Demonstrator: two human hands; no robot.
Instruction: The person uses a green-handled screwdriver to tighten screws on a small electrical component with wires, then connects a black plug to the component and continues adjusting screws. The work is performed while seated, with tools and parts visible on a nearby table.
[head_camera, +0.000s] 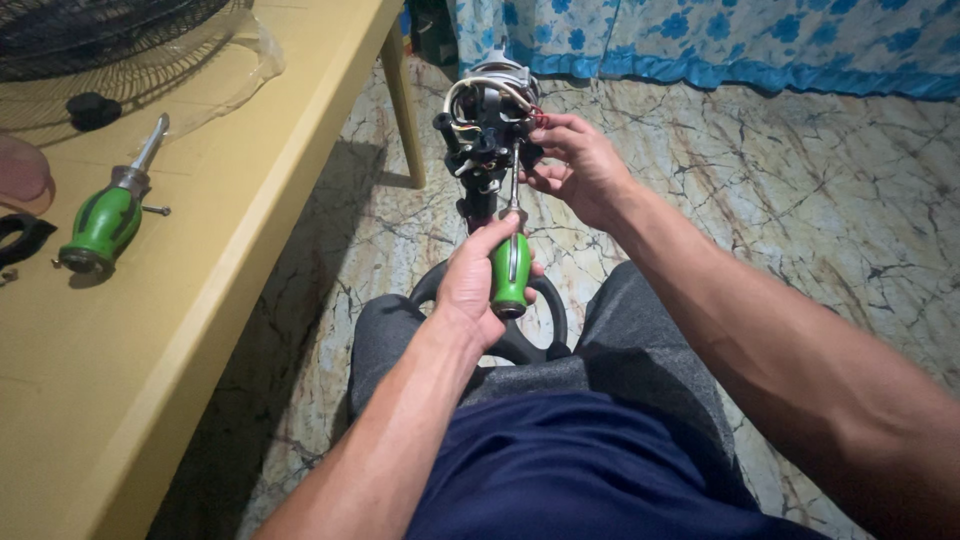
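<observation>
— How are the two hands set?

— The left hand (470, 285) comes up from the lap with the forearm straight and the wrist a little bent. Its fingers (487, 240) are wrapped tight around the glossy green plastic handle of a screwdriver (511, 270), thumb on top. The bare steel shaft runs upward from those fingers into the fan motor assembly (490, 130).

— And the right?

— The right arm stretches out from the right side, elbow nearly straight. The right hand (580, 165) cups the side of the assembly, fingers (545, 125) curled and pinching near thin red wires (540, 118). What exactly they grip is hard to tell; it may be a wire or a small part.

— What is the assembly like?

— Black moulded plastic, knobbly, with white and red leads looping over it and a rounded metal housing at the far end. It stands upright just above the left fingers and touching the right ones. Below the left hand, a black plastic ring (540, 330) rests on the grey-trousered knees.

— Anything off to the side?

— Well left of the left fingers lies a pale yellow bench (200, 330), smooth and matt. On it lies a second screwdriver (108, 215), the same green handle and steel shaft, with a small screw (155, 210) just beside it. Beyond that lies a black wire fan grille (100, 30) in clear wrapping. The floor (800, 200) is marbled stone with dark veins.
</observation>
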